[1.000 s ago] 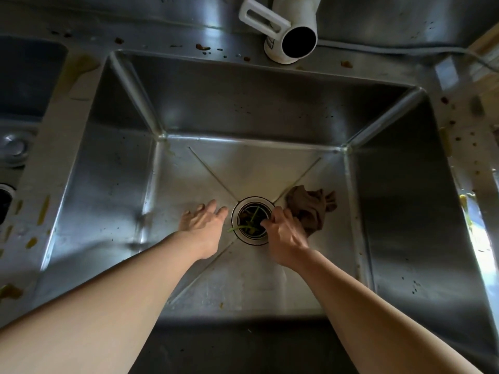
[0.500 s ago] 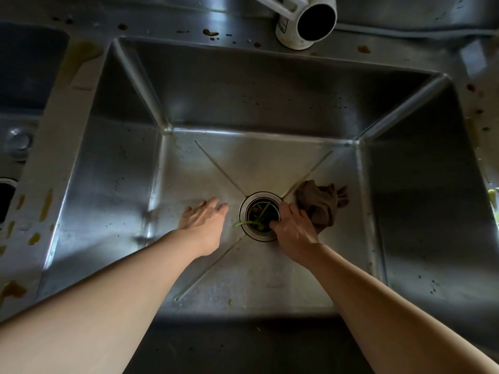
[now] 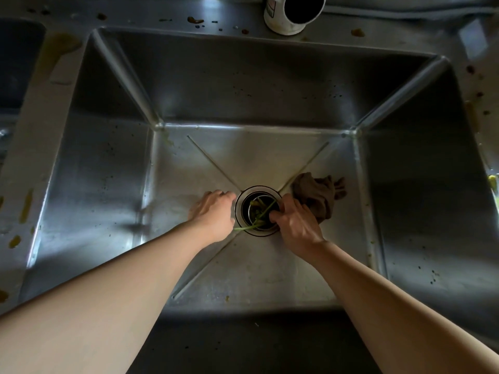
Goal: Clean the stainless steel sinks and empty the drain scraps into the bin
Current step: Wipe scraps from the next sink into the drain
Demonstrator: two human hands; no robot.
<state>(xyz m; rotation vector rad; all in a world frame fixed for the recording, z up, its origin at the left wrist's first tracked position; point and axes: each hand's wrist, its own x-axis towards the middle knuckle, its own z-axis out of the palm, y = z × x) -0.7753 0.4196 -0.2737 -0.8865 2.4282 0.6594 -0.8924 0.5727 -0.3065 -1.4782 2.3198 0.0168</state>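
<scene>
A deep stainless steel sink [image 3: 243, 85] fills the view. At the centre of its floor is the round drain strainer [image 3: 258, 188], which holds green vegetable scraps [image 3: 259, 214]; one stem pokes out over the near-left rim. My right hand [image 3: 295, 221] grips the strainer's right rim, fingers curled into the opening. My left hand [image 3: 214, 211] rests on the sink floor, fingertips touching the drain's left edge. A crumpled brown cloth [image 3: 321, 193] lies right of the drain, just behind my right hand.
A white mug [image 3: 293, 12] lies on its side on the back ledge, its mouth facing me. Brown and yellow stains dot the counter [image 3: 54, 49] around the sink. A second sink [image 3: 16, 63] is partly visible at the far left.
My left hand slid right until its fingertips reached the drain's edge. My right hand's fingers curled further over the strainer rim. The view moved closer to the drain.
</scene>
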